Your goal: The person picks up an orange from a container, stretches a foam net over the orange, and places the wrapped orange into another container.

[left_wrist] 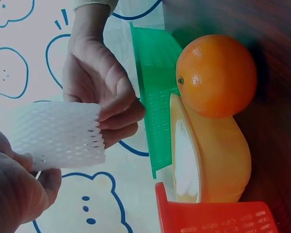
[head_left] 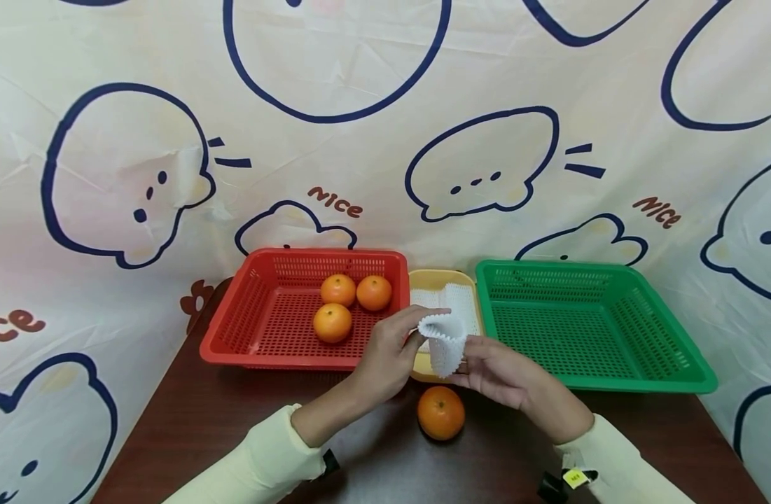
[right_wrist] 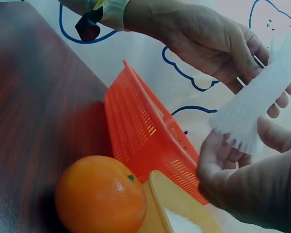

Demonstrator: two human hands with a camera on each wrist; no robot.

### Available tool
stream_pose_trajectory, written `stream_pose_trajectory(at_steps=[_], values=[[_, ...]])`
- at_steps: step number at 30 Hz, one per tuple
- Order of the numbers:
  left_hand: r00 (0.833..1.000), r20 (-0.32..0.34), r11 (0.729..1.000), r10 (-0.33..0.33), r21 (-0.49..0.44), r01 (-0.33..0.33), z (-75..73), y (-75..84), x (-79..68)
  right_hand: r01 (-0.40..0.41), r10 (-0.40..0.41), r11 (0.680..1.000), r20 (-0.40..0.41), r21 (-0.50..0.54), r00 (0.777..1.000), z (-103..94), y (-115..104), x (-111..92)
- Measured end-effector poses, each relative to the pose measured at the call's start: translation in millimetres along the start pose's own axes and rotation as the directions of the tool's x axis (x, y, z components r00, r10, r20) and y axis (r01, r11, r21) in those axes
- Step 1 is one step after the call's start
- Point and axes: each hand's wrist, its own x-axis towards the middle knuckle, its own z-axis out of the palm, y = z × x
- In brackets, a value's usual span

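Both hands hold a white foam fruit net (head_left: 446, 344) above the table's middle; its mouth gapes in the head view. My left hand (head_left: 385, 355) grips it on one side, thumb and fingers pinching the mesh in the left wrist view. On the other side my right hand (head_left: 503, 372) pinches the frilled end of the net (right_wrist: 254, 104) between thumb and fingers. Below the hands, an orange (head_left: 441, 413) sits on the dark table, close in front of a yellow tray (head_left: 428, 371) that has more white foam nets (head_left: 462, 302) in it.
At the left stands a red basket (head_left: 265, 360) with three oranges (head_left: 332, 323) inside. A green basket (head_left: 637, 383) is on the right, the yellow tray between the two. Behind them hangs a cartoon-printed cloth (head_left: 372, 161). The dark wood table (head_left: 385, 455) runs beneath.
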Motion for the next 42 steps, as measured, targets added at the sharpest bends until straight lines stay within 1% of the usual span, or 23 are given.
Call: stream_pose_trajectory(at_steps=[3, 6, 9, 11, 12, 13, 14, 15, 16, 17, 18, 20, 23, 26, 28, 30, 31, 33, 35, 37, 39, 40, 42], values=[[0.999, -0.043, 1.0, 0.012, -0.02, -0.013, 1.4, -1.9, -0.8, 0.008, -0.007, 0.998, -0.014, 0.056, 1.0, -0.6, -0.5, 1.8], [0.996, -0.083, 0.998, -0.028, -0.053, 0.023, 3.2, -3.4, -2.1, 0.013, -0.011, 0.994, -0.027, 0.105, 1.0, -0.1, -2.0, 3.0], [0.986, -0.1, 0.989, -0.134, -0.078, 0.126, 4.9, -4.0, -3.7, 0.024, -0.022, 0.992, -0.018, 0.127, 1.0, 0.8, -3.8, 4.3], [0.971, -0.087, 0.971, -0.223, -0.106, 0.213, 5.9, -4.5, -4.1, 0.031, -0.029, 0.989, -0.014, 0.143, 0.999, 1.8, -5.1, 5.2], [0.96, -0.074, 0.958, -0.268, -0.125, 0.258, 6.4, -5.0, -4.5, 0.034, -0.033, 0.988, -0.011, 0.153, 0.999, 2.3, -5.7, 5.4], [0.947, -0.056, 0.94, -0.316, -0.152, 0.305, 6.9, -5.4, -4.8, 0.038, -0.037, 0.986, -0.007, 0.162, 0.999, 2.7, -6.2, 5.6], [0.934, -0.03, 0.917, -0.357, -0.199, 0.344, 7.6, -6.3, -5.0, 0.041, -0.042, 0.984, -0.003, 0.171, 0.999, 3.0, -6.5, 5.7], [0.919, 0.002, 0.889, -0.394, -0.253, 0.382, 8.3, -7.3, -5.2, 0.045, -0.046, 0.983, 0.0, 0.178, 0.999, 3.2, -6.8, 5.7], [0.905, 0.036, 0.858, -0.424, -0.304, 0.415, 9.1, -8.5, -5.4, 0.05, -0.053, 0.982, 0.008, 0.181, 0.999, 3.4, -7.0, 5.7], [0.888, 0.069, 0.82, -0.454, -0.356, 0.448, 9.8, -9.3, -5.6, 0.052, -0.056, 0.981, 0.014, 0.186, 0.998, 3.5, -7.1, 5.7], [0.871, 0.106, 0.777, -0.479, -0.41, 0.477, 10.3, -10.0, -6.1, 0.054, -0.059, 0.981, 0.019, 0.188, 0.998, 3.2, -6.8, 5.8], [0.841, 0.168, 0.69, -0.514, -0.502, 0.522, 10.9, -10.6, -6.8, 0.059, -0.065, 0.981, 0.03, 0.183, 0.997, 2.7, -6.0, 6.4], [0.801, 0.237, 0.584, -0.549, -0.577, 0.571, 10.1, -9.5, -7.2, 0.062, -0.069, 0.984, 0.035, 0.168, 0.997, 2.1, -4.3, 7.6], [0.764, 0.302, 0.5, -0.57, -0.611, 0.614, 7.8, -7.7, -6.2, 0.065, -0.07, 0.987, 0.033, 0.148, 0.997, 2.1, -3.6, 8.3], [0.74, 0.342, 0.451, -0.579, -0.622, 0.64, 5.7, -7.0, -5.2, 0.065, -0.07, 0.988, 0.03, 0.142, 0.997, 2.0, -3.3, 8.5], [0.727, 0.371, 0.427, -0.578, -0.621, 0.657, 3.4, -6.7, -4.2, 0.068, -0.074, 0.988, 0.035, 0.14, 0.997, 2.1, -3.6, 8.5], [0.723, 0.381, 0.419, -0.576, -0.622, 0.662, 2.6, -7.0, -3.7, 0.07, -0.076, 0.988, 0.039, 0.141, 0.996, 1.9, -3.6, 8.5], [0.718, 0.382, 0.414, -0.582, -0.621, 0.666, 1.2, -7.3, -2.6, 0.073, -0.081, 0.986, 0.046, 0.15, 0.996, 1.5, -3.6, 8.2], [0.712, 0.371, 0.415, -0.596, -0.617, 0.669, 0.2, -7.9, -1.5, 0.079, -0.088, 0.984, 0.051, 0.162, 0.995, 0.8, -3.3, 7.8], [0.704, 0.362, 0.409, -0.611, -0.617, 0.673, -1.1, -8.8, -0.6, 0.089, -0.1, 0.978, 0.052, 0.187, 0.994, 0.6, -3.6, 6.8], [0.691, 0.373, 0.388, -0.619, -0.62, 0.682, -3.5, -9.4, 0.2, 0.103, -0.117, 0.966, 0.047, 0.237, 0.992, 0.6, -4.5, 5.9], [0.689, 0.383, 0.377, -0.616, -0.624, 0.684, -5.0, -9.8, 0.1, 0.112, -0.13, 0.957, 0.049, 0.267, 0.99, 0.2, -5.4, 5.4], [0.68, 0.42, 0.346, -0.601, -0.63, 0.695, -8.3, -10.0, -0.4, 0.134, -0.162, 0.929, 0.051, 0.345, 0.986, -0.6, -7.9, 4.0]])
